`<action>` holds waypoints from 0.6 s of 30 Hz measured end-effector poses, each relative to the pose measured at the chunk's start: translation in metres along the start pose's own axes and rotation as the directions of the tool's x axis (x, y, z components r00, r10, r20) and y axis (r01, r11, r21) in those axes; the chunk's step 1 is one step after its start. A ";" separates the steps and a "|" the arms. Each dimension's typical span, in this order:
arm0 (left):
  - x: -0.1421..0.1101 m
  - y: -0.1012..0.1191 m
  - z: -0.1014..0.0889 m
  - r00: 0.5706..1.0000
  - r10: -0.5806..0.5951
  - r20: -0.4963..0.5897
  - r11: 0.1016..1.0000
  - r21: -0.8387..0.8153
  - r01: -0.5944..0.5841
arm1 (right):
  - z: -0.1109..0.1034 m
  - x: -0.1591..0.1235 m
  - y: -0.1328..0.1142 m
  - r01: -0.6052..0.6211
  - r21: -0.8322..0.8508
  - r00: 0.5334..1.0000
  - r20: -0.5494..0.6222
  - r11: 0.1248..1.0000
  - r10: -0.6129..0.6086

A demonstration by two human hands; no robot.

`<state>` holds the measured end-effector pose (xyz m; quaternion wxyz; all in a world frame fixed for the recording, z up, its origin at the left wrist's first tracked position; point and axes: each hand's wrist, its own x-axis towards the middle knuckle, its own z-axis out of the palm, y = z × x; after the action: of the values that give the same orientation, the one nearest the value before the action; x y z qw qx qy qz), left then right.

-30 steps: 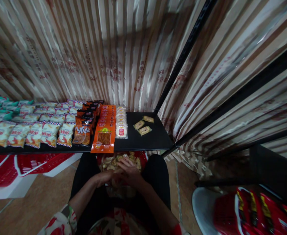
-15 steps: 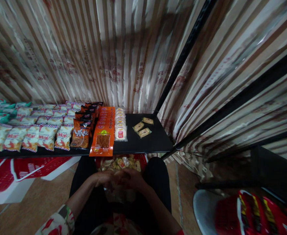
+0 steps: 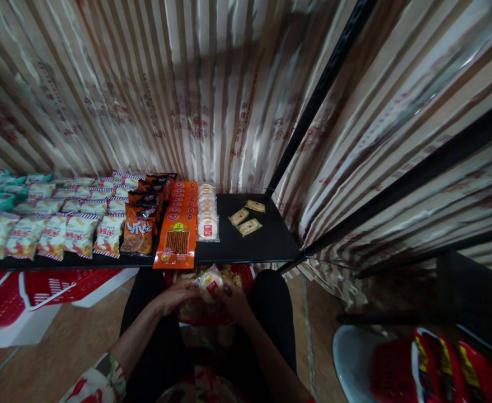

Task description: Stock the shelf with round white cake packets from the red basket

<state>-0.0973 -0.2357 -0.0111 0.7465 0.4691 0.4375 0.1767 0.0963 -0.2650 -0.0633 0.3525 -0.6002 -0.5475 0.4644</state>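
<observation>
Between my two hands, over a red basket (image 3: 204,321) at my knees, is a round white rice cracker pack (image 3: 211,284) in clear wrap with a red label. My left hand (image 3: 177,296) pinches its left edge. The fingers of my right hand (image 3: 233,299) close on its right side. Several small wrapped snacks lie in the basket, partly hidden by the hands. Just above on the black shelf (image 3: 254,252) stands a row of like round cracker packs (image 3: 207,215). To its right lie three small yellowish wrapped snacks (image 3: 249,226).
Orange snack-stick packs (image 3: 176,240), dark orange bags (image 3: 137,232) and white snack bags (image 3: 80,234) line the shelf leftward. A black post (image 3: 313,106) rises at the shelf's right end before a striped curtain (image 3: 212,101). Red baskets (image 3: 56,288) stand lower left; red packages (image 3: 443,364) lie lower right.
My hands have brought the round cracker pack up and tilted it so its labelled face shows. Half a second ago the hands were lower, with the held thing dim and blurred.
</observation>
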 end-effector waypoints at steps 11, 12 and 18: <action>0.016 0.002 0.012 0.972 0.101 -0.210 0.994 0.060 -0.090 | 0.002 0.002 -0.011 -0.010 0.061 0.989 -0.147 0.998 0.019; 0.018 0.002 0.011 0.968 0.114 -0.225 0.992 0.077 -0.099 | 0.001 0.003 -0.012 0.004 0.087 0.988 -0.155 0.996 0.009; 0.027 0.007 0.008 0.920 0.235 -0.315 0.951 0.269 -0.151 | -0.007 0.010 -0.014 0.088 0.142 0.978 -0.200 0.986 -0.058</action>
<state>-0.0748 -0.2184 -0.0168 0.5756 0.5587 0.5302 0.2747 0.0974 -0.2522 -0.0496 0.4654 -0.5940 -0.4955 0.4301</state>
